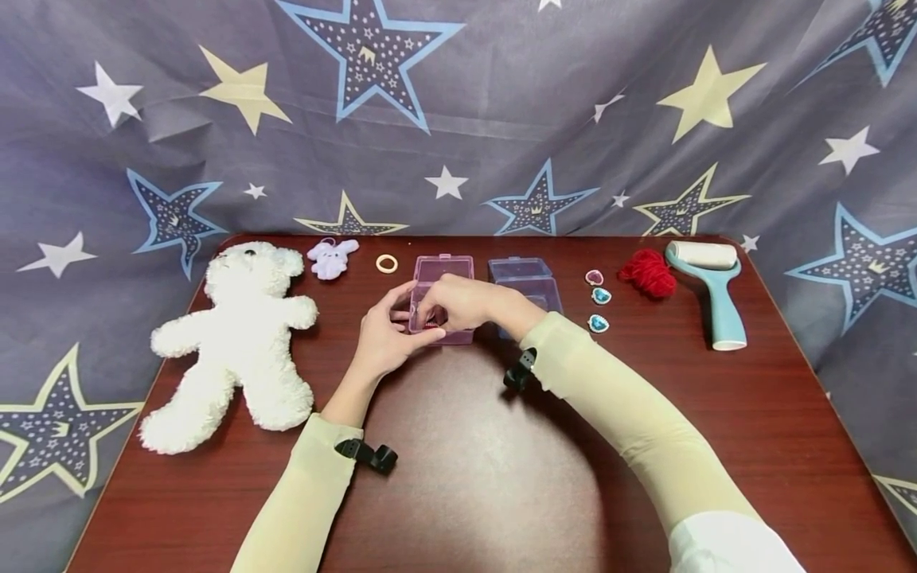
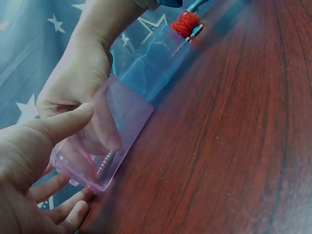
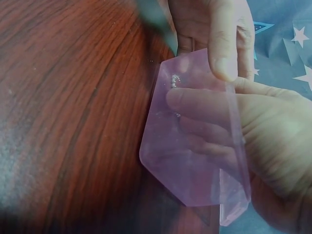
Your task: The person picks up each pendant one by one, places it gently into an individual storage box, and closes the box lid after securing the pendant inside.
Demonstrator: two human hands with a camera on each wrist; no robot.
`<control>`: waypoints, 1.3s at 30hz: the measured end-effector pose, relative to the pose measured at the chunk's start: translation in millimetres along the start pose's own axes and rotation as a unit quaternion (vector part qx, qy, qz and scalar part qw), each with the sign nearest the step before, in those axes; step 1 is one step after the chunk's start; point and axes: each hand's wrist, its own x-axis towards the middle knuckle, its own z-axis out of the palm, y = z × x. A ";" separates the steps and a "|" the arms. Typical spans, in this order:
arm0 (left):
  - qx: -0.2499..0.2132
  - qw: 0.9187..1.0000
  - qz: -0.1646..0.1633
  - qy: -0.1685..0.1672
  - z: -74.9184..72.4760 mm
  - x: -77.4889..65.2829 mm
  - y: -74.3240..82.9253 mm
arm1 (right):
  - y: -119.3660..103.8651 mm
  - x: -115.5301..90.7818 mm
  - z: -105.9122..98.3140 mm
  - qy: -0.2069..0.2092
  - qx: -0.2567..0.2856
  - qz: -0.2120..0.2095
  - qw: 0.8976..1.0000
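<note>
Pink plastic makes the box (image 1: 461,338) on the table (image 1: 466,461) likely light, stiff and prone to slide, so it is best steadied by its side walls, where the left grip (image 1: 384,333) has its fingers spread. Inside it, the right grip (image 1: 467,302) has a fingertip at a beaded piece (image 2: 106,163), probably small, hard and best taken by its edge; through the cloudy wall I cannot tell whether it is pinched.

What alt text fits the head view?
The right hand reaches inside an open pink box on a table, the left hand against its side. A white teddy bear lies left; a blue box, gems, red yarn and lint roller sit right.
</note>
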 end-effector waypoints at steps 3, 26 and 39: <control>-0.003 1.000 -0.001 -0.001 0.0 0.5 0.3 | 0.0 0.0 -0.1 0.004 0.007 -0.001 1.000; 0.004 1.000 -0.001 -0.002 0.6 -0.1 -0.2 | 1.3 -6.1 -1.6 0.034 0.022 0.004 0.999; -0.009 1.000 0.009 0.000 0.4 -0.5 0.8 | 6.6 -49.5 -49.9 0.138 0.052 0.017 0.989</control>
